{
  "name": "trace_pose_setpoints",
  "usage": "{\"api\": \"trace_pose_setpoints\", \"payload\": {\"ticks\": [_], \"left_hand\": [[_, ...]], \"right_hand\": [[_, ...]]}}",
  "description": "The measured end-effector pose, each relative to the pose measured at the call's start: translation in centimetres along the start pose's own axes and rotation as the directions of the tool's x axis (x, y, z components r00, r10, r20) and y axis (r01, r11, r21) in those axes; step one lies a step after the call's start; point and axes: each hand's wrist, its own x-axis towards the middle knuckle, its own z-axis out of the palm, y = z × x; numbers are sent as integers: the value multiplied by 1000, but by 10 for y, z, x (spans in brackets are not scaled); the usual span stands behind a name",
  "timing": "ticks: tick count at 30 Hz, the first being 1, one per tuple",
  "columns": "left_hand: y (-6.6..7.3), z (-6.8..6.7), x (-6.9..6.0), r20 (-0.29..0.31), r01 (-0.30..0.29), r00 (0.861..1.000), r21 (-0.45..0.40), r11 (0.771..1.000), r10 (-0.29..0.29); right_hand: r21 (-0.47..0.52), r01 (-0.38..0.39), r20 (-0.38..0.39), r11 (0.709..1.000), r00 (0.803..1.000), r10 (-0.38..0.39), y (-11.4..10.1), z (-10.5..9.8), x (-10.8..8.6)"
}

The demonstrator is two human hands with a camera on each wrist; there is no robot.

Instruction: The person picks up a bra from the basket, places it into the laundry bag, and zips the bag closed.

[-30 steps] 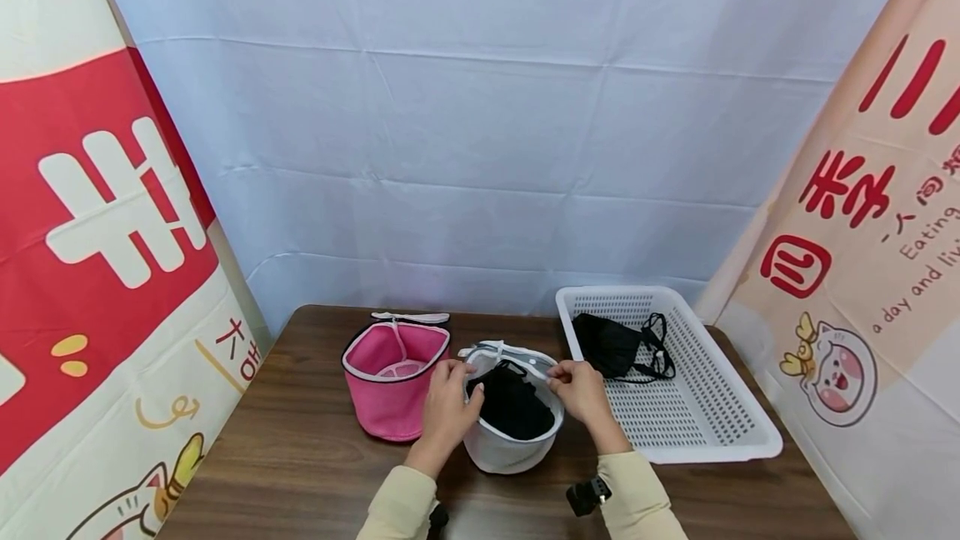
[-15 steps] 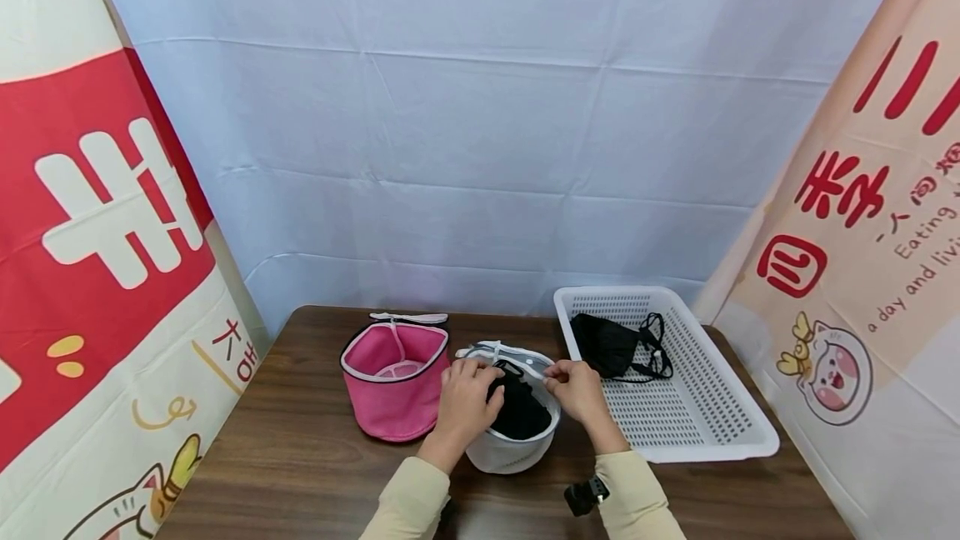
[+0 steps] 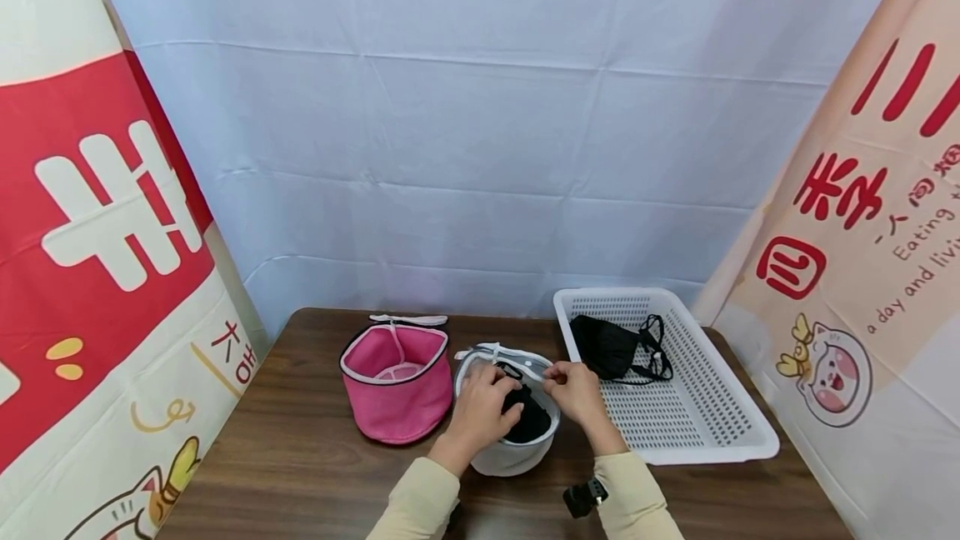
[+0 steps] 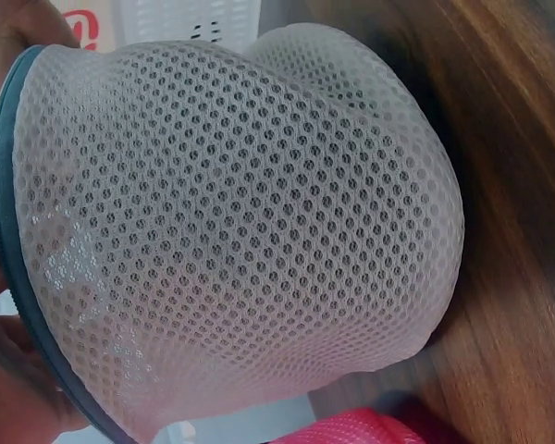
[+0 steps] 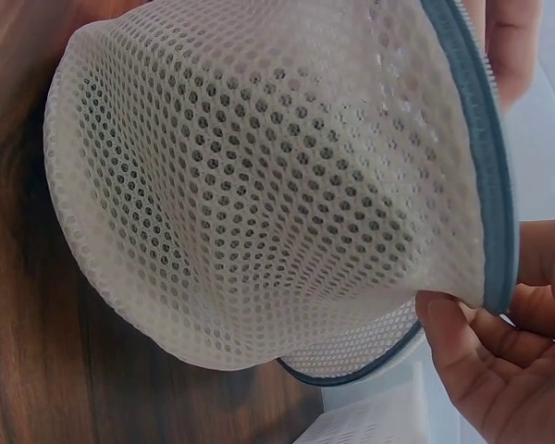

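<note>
A white mesh laundry bag (image 3: 510, 461) with a grey-blue zip edge (image 5: 492, 185) stands open on the table. Black cloth (image 3: 531, 422) with thin straps lies inside it; its exact kind is hidden. Over the bag's mouth, my left hand (image 3: 483, 408) reaches in with loosely bent fingers and rests at the cloth; its fingertips are partly hidden. On the other side, my right hand (image 3: 576, 392) pinches the bag's rim between thumb and fingers, as the right wrist view shows.
A pink mesh laundry bag (image 3: 397, 411) stands open just left of the white one. At the right, a white plastic basket (image 3: 705, 440) holds a black garment with straps (image 3: 611, 348). A brown wooden table (image 3: 285, 457) lies beneath, with a pale curtain (image 3: 450, 148) behind.
My left hand has moved from the bag's left rim rightward over its mouth, covering more of the black cloth. The right hand stays at the rim, nearly still.
</note>
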Motion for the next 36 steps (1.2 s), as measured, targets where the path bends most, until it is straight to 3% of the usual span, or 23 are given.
{"api": "trace_pose_setpoints", "payload": {"ticks": [4, 8, 14, 20, 31, 36], "left_hand": [[3, 2, 0, 46, -4, 999, 15, 1000, 3], [6, 3, 2, 143, 11, 990, 26, 1000, -15], [10, 0, 5, 258, 33, 965, 35, 999, -41], [13, 2, 10, 361, 6, 932, 60, 998, -27], [19, 5, 22, 539, -1, 842, 62, 998, -33], [19, 11, 24, 613, 42, 788, 34, 999, -54]], "right_hand": [[6, 4, 2, 1000, 1000, -4, 0, 0, 0], [10, 16, 0, 1000, 1000, -16, 1, 1, 0], [5, 21, -5, 1000, 1000, -21, 0, 1, 0], [7, 16, -2, 1000, 1000, -16, -1, 0, 0], [29, 36, 7, 999, 999, -36, -3, -2, -1], [25, 49, 6, 998, 999, -50, -3, -2, 0]]}}
